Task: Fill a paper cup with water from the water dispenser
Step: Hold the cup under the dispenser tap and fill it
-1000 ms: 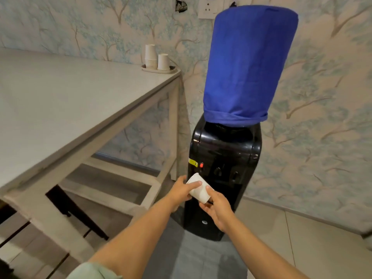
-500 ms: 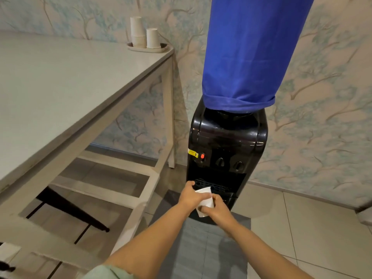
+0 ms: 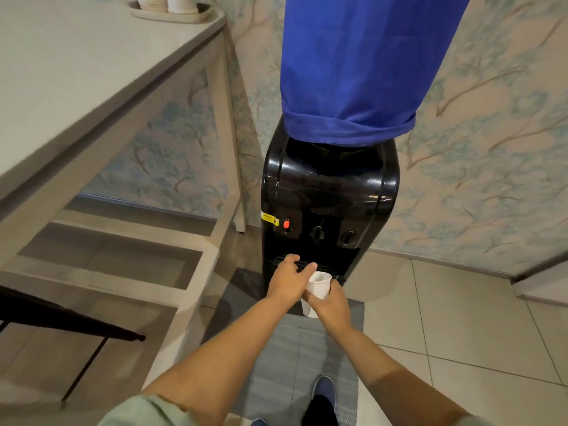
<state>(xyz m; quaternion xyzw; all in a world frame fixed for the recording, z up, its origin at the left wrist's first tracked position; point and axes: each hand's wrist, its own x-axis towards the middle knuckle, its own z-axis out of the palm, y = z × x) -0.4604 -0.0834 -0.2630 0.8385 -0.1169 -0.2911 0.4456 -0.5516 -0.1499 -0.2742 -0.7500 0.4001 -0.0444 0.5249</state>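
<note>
Below centre frame, my right hand (image 3: 330,302) grips the empty paper cup (image 3: 316,290), left hand (image 3: 287,279) pinching its rim; filling at the water dispenser (image 3: 329,192) remains.

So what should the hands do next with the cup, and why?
Probably lift the paper cup forward under one of the taps. Both the left hand and the right hand hold it upright, but it sits below and in front of the water dispenser spouts, so no water could reach it yet.
</note>
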